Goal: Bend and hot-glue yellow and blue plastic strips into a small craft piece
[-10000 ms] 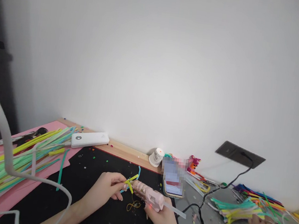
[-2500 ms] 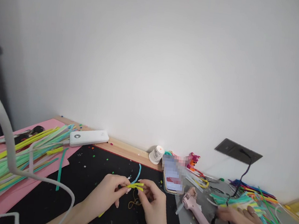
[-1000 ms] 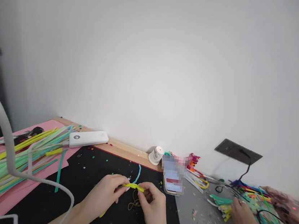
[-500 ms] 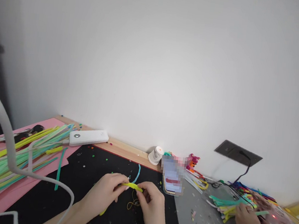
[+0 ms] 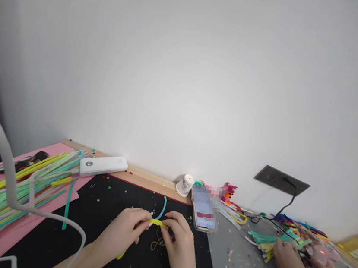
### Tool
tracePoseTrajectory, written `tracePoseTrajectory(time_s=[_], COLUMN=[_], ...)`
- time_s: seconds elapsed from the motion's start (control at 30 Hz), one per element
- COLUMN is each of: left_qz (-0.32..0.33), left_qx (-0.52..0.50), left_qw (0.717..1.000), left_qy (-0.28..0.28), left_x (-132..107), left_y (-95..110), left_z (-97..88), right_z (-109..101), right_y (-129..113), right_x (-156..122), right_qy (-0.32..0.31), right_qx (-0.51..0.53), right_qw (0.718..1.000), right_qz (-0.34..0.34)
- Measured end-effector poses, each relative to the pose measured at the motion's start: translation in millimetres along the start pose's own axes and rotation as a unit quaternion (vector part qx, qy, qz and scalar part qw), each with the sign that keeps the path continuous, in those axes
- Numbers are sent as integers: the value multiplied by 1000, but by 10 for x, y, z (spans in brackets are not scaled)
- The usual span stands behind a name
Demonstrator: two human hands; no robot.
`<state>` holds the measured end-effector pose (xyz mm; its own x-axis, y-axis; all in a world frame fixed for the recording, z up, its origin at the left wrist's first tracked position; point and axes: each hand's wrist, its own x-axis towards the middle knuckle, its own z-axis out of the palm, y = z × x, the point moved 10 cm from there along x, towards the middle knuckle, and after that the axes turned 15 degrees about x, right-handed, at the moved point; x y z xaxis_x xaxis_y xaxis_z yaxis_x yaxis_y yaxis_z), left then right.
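Note:
My left hand (image 5: 126, 231) and my right hand (image 5: 178, 242) meet over the black mat (image 5: 97, 211), both pinching one short yellow pipe cleaner piece (image 5: 159, 223) between their fingertips. Its lower end pokes out below my left hand. A light blue pipe cleaner (image 5: 162, 207) lies just beyond the hands, and a thin yellowish rubber band (image 5: 155, 244) lies on the mat under them.
A pile of green and yellow pipe cleaners (image 5: 11, 191) covers pink paper (image 5: 10, 235) at left, beside a white power bank (image 5: 103, 166). A phone (image 5: 204, 209) and paper cup (image 5: 185, 184) stand behind. At right another person's hands (image 5: 294, 261) hold a pink glue gun (image 5: 322, 256) by mixed pipe cleaners (image 5: 270, 243).
Ten seconds ago my right hand held the pink glue gun at the yellow piece; it put it down, the other person took it, and both my hands now pinch the yellow piece.

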<state>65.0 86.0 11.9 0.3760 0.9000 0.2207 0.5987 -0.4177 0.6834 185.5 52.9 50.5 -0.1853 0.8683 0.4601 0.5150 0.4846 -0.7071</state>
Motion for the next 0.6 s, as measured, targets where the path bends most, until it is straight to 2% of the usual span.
tracePoseTrajectory(time_s=[0.37,0.6], left_qz=[-5,19], left_qx=[18,34], left_qw=[1000,999], left_qy=[2,18], left_x=[-15,-30], left_y=[37,78], left_z=[-41,-87], right_z=[6,29], right_y=[-42,-28], right_x=[-18,-5], right_qy=[2,-3], right_qx=[-17,-7], right_qw=[1000,1000], right_qz=[-17,-5])
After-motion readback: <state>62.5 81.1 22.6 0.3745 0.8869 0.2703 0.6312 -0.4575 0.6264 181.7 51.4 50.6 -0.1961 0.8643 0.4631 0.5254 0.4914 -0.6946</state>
